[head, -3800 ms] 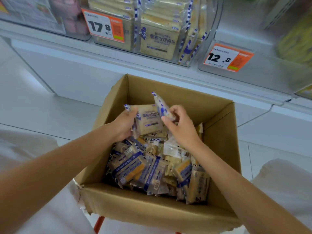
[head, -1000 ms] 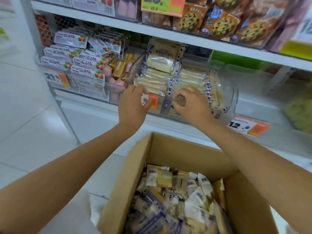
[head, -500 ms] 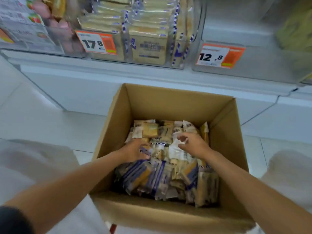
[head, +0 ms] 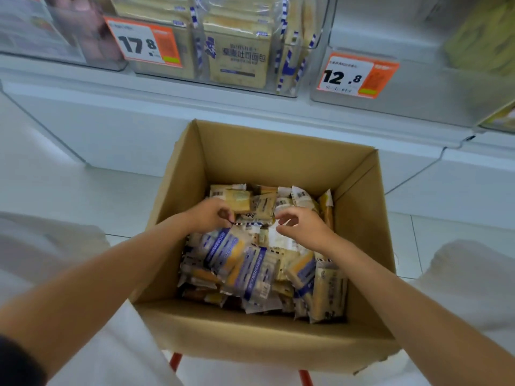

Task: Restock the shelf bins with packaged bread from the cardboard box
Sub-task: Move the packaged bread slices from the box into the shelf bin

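Both hands are in the cardboard box (head: 267, 160), half full of jumbled bread packets (head: 250, 274). Left hand (head: 207, 217) fingers (head: 223, 214) pinch one bread packet (head: 246, 223) by its striped edge. The right hand (head: 305, 228) hovers, fingers (head: 285, 217) loosely apart. The far shelf bin (head: 316, 37) (tagged 17.8) is packed.

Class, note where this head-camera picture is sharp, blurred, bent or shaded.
Head view: the 12.8 price tag and cardboard box are sharp; the top-left bin is smeared; the shelf edge bows from the wide-angle lens; light is soft and even, shading the bread packets by the box's near wall.
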{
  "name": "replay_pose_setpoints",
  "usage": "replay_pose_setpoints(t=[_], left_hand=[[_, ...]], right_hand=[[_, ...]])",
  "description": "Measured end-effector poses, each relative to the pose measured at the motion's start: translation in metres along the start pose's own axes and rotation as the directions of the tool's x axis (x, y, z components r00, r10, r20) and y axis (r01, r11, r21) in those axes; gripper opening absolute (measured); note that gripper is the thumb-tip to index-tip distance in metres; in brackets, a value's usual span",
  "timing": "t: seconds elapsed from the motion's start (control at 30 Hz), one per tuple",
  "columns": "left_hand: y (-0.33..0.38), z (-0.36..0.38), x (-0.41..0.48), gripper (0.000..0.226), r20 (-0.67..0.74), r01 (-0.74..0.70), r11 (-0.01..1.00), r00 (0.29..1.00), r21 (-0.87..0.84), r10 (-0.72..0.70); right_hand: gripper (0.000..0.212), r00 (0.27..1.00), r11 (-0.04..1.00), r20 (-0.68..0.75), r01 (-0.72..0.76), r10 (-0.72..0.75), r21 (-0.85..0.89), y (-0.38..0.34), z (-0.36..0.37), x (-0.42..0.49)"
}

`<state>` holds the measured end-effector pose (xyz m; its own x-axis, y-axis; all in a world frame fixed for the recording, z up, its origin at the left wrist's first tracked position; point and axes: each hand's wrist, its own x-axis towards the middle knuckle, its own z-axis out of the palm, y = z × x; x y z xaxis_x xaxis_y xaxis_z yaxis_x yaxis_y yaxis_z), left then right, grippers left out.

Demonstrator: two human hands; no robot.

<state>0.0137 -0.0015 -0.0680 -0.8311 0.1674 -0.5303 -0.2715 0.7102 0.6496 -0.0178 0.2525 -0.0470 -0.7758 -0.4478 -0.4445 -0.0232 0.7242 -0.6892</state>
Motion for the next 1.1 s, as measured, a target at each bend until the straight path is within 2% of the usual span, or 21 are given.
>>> replay_pose_setpoints(t=[0.07,0.1,0.17,0.2,0.27,0.3,0.33,0.37,0.4,0.43,0.47,0.5,0.53,0.6,0.67,0.73,0.8,0.87,0.97,1.03,1.1], left_hand=[[0.009,-0.012,-0.002,0.014,-0.117,-0.027,0.992,0.993,-0.126,0.013],[0.011,-0.017,-0.003,0.008,-0.152,-0.026,0.967,0.988,-0.254,-0.013],[0.02,-0.023,-0.007,0.01,-0.134,0.016,0.85,0.986,-0.526,-0.102],[0.024,-0.023,-0.009,0.014,-0.095,0.04,0.778,0.987,-0.627,-0.128],[0.035,-0.022,-0.009,0.019,-0.088,0.038,0.693,0.986,-0.72,-0.144],[0.039,-0.02,-0.009,0.025,-0.133,0.015,0.712,0.979,-0.702,-0.152],[0.042,-0.018,-0.009,0.036,-0.218,-0.025,0.797,0.966,-0.603,-0.135],[0.046,-0.016,-0.009,0.048,-0.293,-0.074,0.895,0.954,-0.439,-0.065],[0.051,-0.012,-0.01,0.059,-0.301,-0.129,0.947,0.953,-0.294,0.037],[0.057,-0.008,-0.013,0.067,-0.239,-0.178,0.958,0.963,-0.227,0.123],[0.062,-0.004,-0.014,0.071,-0.148,-0.186,0.951,0.977,-0.248,0.153],[0.067,0.0,-0.016,0.068,-0.077,-0.156,0.934,0.987,-0.321,0.138],[0.07,0.001,-0.019,0.058,-0.044,-0.114,0.892,0.994,-0.437,0.105],[0.07,-0.001,-0.021,0.037,0.023,-0.003,0.733,0.999,-0.68,0.025],[0.063,-0.008,-0.022,0.033,0.155,0.131,0.556,0.988,-0.821,-0.005],[0.057,-0.011,-0.022,0.035,0.23,0.201,0.454,0.973,-0.868,0.009],[0.059,-0.012,-0.025,0.034,0.24,0.214,0.519,0.971,-0.827,-0.018],[0.057,-0.011,-0.026,0.032,0.22,0.22,0.577,0.973,-0.787,-0.071],[0.039,-0.009,-0.023,0.034,0.116,0.217,0.555,0.97,-0.803,-0.212],[0.026,-0.008,-0.022,0.036,0.033,0.193,0.53,0.955,-0.825,-0.296],[0.016,-0.005,-0.023,0.035,-0.019,0.167,0.509,0.94,-0.844,-0.341]], right_hand=[[0.049,1.0,0.997,0.003,-0.015,0.015,0.07,-0.002,-0.005,0.0],[0.064,1.0,0.994,0.014,-0.027,0.026,0.107,-0.002,-0.008,0.0],[0.091,0.997,0.977,0.049,-0.061,0.052,0.207,-0.004,-0.009,0.0],[0.094,0.996,0.962,0.067,-0.079,0.064,0.26,-0.005,-0.01,0.001],[0.072,0.993,0.931,0.099,-0.1,0.07,0.352,-0.01,-0.011,0.002],[0.054,0.992,0.914,0.104,-0.111,0.077,0.389,-0.014,-0.011,0.003],[0.038,0.992,0.899,0.082,-0.126,0.1,0.421,-0.018,-0.01,0.004],[0.029,0.989,0.874,0.049,-0.147,0.14,0.464,-0.021,-0.009,0.007],[0.025,0.983,0.833,0.037,-0.174,0.182,0.525,-0.025,-0.01,0.009],[0.028,0.978,0.77,0.064,-0.198,0.201,0.606,-0.03,-0.011,0.011],[0.036,0.973,0.671,0.129,-0.226,0.193,0.706,-0.035,-0.013,0.011],[0.047,0.968,0.578,0.187,-0.248,0.165,0.778,-0.037,-0.015,0.013],[0.056,0.965,0.538,0.215,-0.262,0.15,0.801,-0.038,-0.018,0.014],[0.052,0.972,0.621,0.163,-0.235,0.172,0.747,-0.039,-0.022,0.018],[0.04,0.978,0.711,0.049,-0.183,0.205,0.679,-0.033,-0.021,0.02],[0.056,0.976,0.694,0.055,-0.189,0.211,0.695,-0.028,-0.019,0.021],[0.054,0.974,0.656,0.077,-0.2,0.211,0.728,-0.025,-0.014,0.022],[0.055,0.981,0.698,0.028,-0.156,0.191,0.699,-0.024,-0.011,0.023],[0.075,0.988,0.747,0.036,-0.139,0.152,0.65,-0.019,-0.005,0.025],[0.072,0.989,0.847,0.081,-0.15,0.126,0.51,-0.011,0.002,0.024],[0.067,0.982,0.96,0.178,-0.111,0.066,0.256,0.0,0.014,0.022]])
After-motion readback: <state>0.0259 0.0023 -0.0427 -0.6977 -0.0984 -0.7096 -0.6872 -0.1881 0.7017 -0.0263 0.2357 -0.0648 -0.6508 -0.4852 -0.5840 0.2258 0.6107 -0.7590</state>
